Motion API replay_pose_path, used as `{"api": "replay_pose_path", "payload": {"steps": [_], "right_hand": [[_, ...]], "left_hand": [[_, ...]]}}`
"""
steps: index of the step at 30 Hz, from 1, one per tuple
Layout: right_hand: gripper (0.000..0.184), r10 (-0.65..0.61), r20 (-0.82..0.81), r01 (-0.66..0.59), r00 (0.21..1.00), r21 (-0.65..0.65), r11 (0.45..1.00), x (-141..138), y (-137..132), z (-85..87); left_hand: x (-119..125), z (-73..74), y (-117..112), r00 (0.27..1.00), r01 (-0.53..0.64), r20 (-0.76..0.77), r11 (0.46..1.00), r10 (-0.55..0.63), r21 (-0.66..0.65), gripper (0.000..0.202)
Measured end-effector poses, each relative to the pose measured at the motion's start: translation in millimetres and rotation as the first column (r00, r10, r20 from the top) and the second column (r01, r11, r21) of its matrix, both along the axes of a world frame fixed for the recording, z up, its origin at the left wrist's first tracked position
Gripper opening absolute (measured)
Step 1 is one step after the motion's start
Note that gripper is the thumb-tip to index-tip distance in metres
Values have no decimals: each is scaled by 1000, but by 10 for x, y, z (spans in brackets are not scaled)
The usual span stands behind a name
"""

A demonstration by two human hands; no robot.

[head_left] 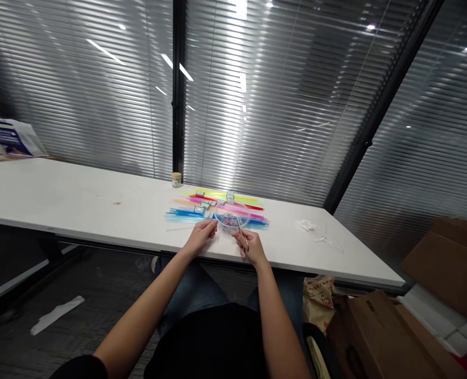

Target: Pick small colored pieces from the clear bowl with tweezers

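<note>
The right hand [249, 248] clamps its fingers on copper-toned metal scissors [240, 229] at a clear plastic bowl [227, 229] of multicoloured bits [229, 219], seemingly set near on the white worktop [79, 195] for easy reach, the left hand [201, 238] curled, fingers together, holding nothing discernible.

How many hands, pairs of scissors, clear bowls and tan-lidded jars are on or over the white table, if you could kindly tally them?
Hands: 2 (left hand, right hand)
Pairs of scissors: 1, held in the right hand
Clear bowls: 1
Tan-lidded jars: 1
Total: 5
</note>
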State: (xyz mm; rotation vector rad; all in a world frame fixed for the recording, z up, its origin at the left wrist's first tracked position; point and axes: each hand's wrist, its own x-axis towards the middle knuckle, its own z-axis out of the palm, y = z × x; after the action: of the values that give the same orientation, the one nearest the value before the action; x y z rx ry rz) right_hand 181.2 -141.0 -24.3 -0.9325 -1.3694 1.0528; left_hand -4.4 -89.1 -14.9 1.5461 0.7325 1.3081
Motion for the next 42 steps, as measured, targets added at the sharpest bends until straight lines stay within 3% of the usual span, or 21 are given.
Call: {"api": "replay_pose_path", "payload": {"steps": [18, 42], "right_hand": [[46, -61, -14, 61, 998, 1, 998, -29, -27, 39], [49, 48, -41, -50, 998, -64, 997, 14, -49, 59]], "left_hand": [[25, 13, -5, 997, -31, 73, 997, 36, -66, 41], [11, 10, -10, 998, -15, 58, 999, 18, -48, 41]]}}
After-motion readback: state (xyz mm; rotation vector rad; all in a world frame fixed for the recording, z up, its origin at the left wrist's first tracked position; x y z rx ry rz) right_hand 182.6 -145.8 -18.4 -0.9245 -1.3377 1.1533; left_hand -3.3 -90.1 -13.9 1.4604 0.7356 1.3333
